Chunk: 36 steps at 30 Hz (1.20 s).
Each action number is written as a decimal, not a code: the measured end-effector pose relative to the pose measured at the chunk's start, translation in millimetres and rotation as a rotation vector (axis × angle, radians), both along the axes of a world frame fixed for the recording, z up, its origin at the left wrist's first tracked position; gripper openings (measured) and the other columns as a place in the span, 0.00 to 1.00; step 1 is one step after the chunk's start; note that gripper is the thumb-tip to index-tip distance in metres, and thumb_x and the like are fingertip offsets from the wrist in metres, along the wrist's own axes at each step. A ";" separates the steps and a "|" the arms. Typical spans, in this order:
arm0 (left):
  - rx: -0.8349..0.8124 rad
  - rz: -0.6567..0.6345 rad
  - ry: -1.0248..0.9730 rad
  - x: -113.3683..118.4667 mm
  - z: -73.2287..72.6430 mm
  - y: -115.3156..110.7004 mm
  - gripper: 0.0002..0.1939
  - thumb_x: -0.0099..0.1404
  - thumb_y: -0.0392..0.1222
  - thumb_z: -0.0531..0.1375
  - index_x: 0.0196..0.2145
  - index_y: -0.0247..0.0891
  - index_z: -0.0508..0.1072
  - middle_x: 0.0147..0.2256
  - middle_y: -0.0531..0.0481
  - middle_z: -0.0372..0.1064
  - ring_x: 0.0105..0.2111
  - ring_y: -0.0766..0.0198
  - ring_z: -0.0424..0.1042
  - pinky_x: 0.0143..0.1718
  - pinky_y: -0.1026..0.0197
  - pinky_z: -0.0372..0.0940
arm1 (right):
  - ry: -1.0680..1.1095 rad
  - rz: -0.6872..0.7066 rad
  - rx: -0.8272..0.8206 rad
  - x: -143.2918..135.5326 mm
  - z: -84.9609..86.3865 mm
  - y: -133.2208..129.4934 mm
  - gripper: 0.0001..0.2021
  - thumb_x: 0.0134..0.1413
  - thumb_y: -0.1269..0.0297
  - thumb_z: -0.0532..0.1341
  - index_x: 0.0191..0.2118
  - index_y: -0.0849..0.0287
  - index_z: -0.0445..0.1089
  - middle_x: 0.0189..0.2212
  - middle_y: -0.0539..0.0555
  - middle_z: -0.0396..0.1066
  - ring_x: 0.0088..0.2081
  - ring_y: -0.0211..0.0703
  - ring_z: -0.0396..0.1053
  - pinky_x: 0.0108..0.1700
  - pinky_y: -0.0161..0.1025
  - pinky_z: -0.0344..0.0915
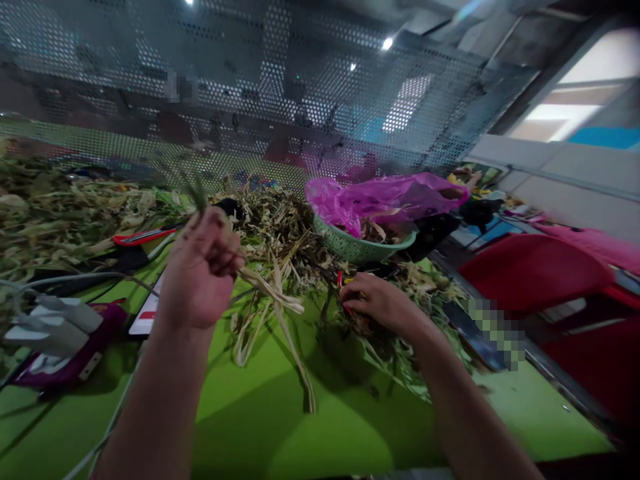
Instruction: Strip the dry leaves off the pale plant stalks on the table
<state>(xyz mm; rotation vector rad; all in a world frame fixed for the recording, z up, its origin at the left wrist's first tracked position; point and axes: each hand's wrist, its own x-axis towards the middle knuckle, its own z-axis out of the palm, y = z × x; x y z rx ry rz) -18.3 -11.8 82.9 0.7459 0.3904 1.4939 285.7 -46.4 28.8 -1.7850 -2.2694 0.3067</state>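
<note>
My left hand [203, 273] is raised over the table, its fingers closed around a dried plant bundle. Pale leaf strips [273, 290] from it trail out to the right, while a blurred greenish tip [196, 190] sticks up above the fist. Lower on the right, my right hand [377, 300] closes its fingers on a small tool with a red and yellow handle [342, 281]; what kind of tool cannot be made out. Beneath that hand lies a heap of green and dry leaves [400, 360]. More loose strips [300, 373] rest on the green tabletop [240, 433] between my hands.
Behind my right hand stands a green basket [345, 243] with a pink plastic bag [395, 200]. A red utility knife [145, 236], a phone [147, 317] and a purple power strip with white plugs [65, 340] lie left. Dried leaves [40, 220] line the perforated screen [240, 100]. Red chairs [540, 273] stand right.
</note>
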 end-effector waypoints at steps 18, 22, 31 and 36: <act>0.069 -0.239 0.626 54.1 -44.5 5.9 0.09 0.58 0.47 0.59 0.31 0.38 0.71 0.27 0.54 0.69 0.29 0.65 0.66 0.34 0.64 0.58 | 1.430 -0.067 -0.445 -90.5 28.6 -6.6 0.16 0.48 0.63 0.66 0.43 0.57 0.66 0.39 0.52 0.71 0.25 0.35 0.71 0.28 0.33 0.64; 0.051 -0.260 0.583 56.4 -43.4 3.7 0.10 0.58 0.47 0.60 0.34 0.37 0.71 0.28 0.54 0.68 0.29 0.66 0.65 0.32 0.65 0.58 | 1.484 -0.051 -0.471 -93.2 24.0 -7.2 0.14 0.47 0.62 0.67 0.40 0.58 0.67 0.31 0.49 0.71 0.25 0.34 0.70 0.29 0.33 0.65; -0.109 -0.333 0.360 46.8 -26.6 -3.0 0.15 0.55 0.49 0.64 0.29 0.36 0.66 0.19 0.61 0.50 0.17 0.76 0.43 0.18 0.70 0.39 | 1.264 -0.097 -0.207 -86.1 31.5 -7.1 0.11 0.48 0.59 0.66 0.31 0.60 0.67 0.27 0.47 0.69 0.16 0.25 0.55 0.17 0.27 0.53; -0.114 -0.298 0.290 30.7 -19.3 -1.2 0.15 0.59 0.49 0.60 0.33 0.32 0.69 0.20 0.60 0.46 0.18 0.77 0.42 0.18 0.71 0.39 | 1.173 -0.134 -0.101 -73.3 31.9 -7.4 0.12 0.50 0.56 0.64 0.32 0.60 0.65 0.21 0.47 0.66 0.19 0.31 0.59 0.20 0.29 0.58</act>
